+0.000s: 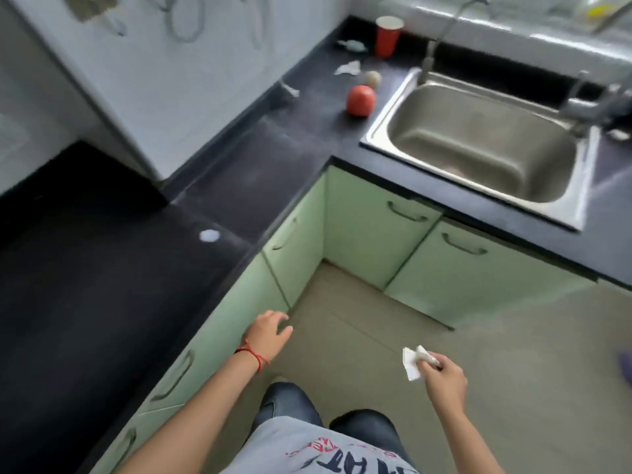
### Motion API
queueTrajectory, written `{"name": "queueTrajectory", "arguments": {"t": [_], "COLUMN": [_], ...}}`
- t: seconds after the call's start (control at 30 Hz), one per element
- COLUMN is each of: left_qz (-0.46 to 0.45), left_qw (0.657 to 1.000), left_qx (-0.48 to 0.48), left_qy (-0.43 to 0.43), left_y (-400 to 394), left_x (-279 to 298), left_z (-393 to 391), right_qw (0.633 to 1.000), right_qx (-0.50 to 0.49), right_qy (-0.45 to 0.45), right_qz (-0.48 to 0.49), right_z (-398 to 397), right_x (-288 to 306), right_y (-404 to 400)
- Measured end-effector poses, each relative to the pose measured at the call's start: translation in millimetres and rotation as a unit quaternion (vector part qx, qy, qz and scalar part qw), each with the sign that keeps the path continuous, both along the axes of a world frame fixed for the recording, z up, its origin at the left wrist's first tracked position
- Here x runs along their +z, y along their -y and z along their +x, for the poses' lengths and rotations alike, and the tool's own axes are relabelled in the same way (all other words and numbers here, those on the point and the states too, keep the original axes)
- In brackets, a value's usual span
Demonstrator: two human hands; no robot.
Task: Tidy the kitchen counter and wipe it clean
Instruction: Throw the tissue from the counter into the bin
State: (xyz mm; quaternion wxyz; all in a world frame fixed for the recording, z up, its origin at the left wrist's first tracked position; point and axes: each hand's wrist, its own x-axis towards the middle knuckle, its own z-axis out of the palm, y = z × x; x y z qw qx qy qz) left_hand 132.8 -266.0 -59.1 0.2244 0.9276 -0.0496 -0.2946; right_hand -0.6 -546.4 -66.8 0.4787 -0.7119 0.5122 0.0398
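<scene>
From the head camera, a dark L-shaped kitchen counter (pixel 260 172) runs along the left and across the top, above pale green cabinet doors (pixel 369 230). The right hand (pixel 444 378) is held out over the floor, well apart from the counter, and pinches a small folded white wipe (pixel 412 364) between thumb and fingers. The left hand (pixel 268 331) hangs in front of the left cabinets with its fingers relaxed and loosely spread, holding nothing; a red string bracelet (pixel 254 355) circles its wrist. In the far corner of the counter stands a red cup (pixel 388 35), upright. Nearer, a red tomato-like fruit (pixel 360 100) lies just beside a small pale round thing (pixel 372 78), both close to the left rim of the steel sink (pixel 383 131). Crumpled white scraps (pixel 349 68) lie between the cup and the fruit. A white spot (pixel 209 236) marks the near left stretch of counter. The picture is somewhat blurred.
</scene>
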Motion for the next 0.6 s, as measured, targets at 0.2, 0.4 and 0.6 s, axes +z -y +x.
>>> {"name": "queueTrajectory", "arguments": {"t": [0.2, 0.4, 0.6], "left_qz": [-0.008, 0.023, 0.047], "left_qw": [0.995, 0.989, 0.977], "left_qx": [0.036, -0.006, -0.11], "left_qy": [-0.091, -0.149, -0.176], "left_y": [90, 182, 283], "left_x": [-25, -39, -45], "left_z": [-52, -99, -117], "right_qw": [0.988, 0.958, 0.911], "right_qx": [-0.147, -0.277, -0.405], "right_qy": [-0.042, -0.071, -0.065], "right_qz": [0.027, 0.034, 0.05], "right_z": [-133, -248, -309], "right_x": [-23, -20, -15], "right_y": [78, 124, 156]}}
